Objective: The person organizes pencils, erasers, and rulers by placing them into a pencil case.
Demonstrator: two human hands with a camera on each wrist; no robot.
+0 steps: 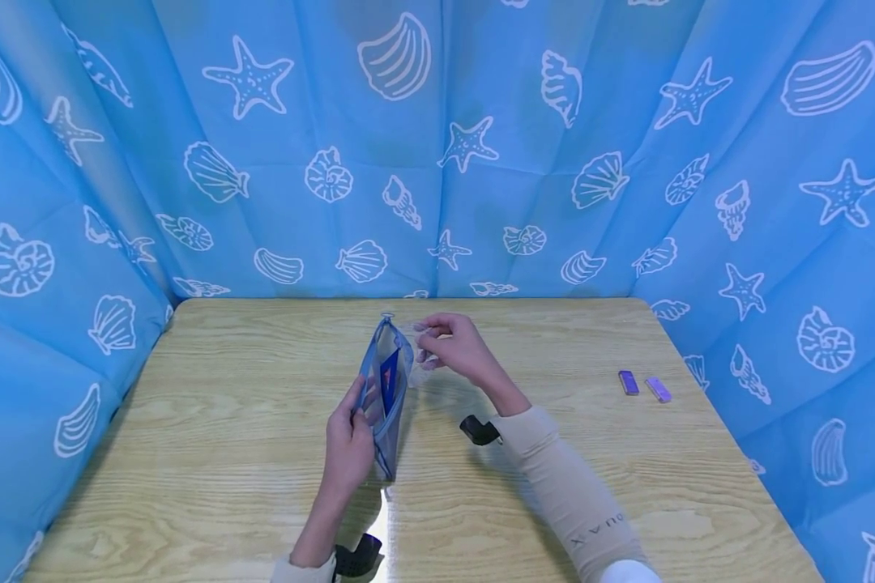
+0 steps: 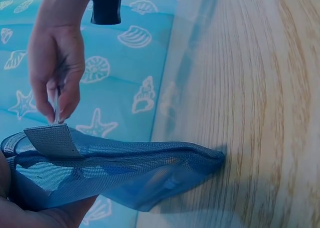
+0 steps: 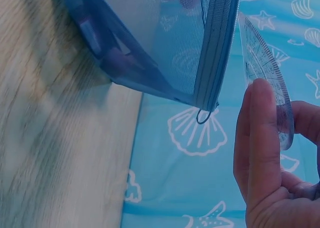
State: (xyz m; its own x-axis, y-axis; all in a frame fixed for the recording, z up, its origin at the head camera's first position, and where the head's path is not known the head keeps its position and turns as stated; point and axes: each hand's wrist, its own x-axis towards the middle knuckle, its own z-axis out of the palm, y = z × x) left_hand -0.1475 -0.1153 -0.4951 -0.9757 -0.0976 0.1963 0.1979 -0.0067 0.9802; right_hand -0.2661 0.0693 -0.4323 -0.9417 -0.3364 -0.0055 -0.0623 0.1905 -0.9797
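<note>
In the head view my left hand [image 1: 350, 441] grips a blue mesh zipper pouch [image 1: 390, 449] by its side, and the pouch stands upright with its mouth spread. A dark blue item with a red mark [image 1: 389, 380] shows inside. My right hand [image 1: 455, 348] is just right of the pouch's far end, pinching a clear protractor [image 3: 272, 70] between thumb and fingers. The right wrist view has the protractor's curved scale beside the zipper edge, outside the pouch. From the left wrist, a grey fabric tab [image 2: 52, 140] on the pouch edge overlaps the right hand's fingertips.
Two small blocks, one dark purple [image 1: 629, 382] and one light purple [image 1: 659, 389], lie on the wooden table [image 1: 248, 389] at the right. A blue curtain with white shells and starfish [image 1: 467, 146] hangs behind and along the sides.
</note>
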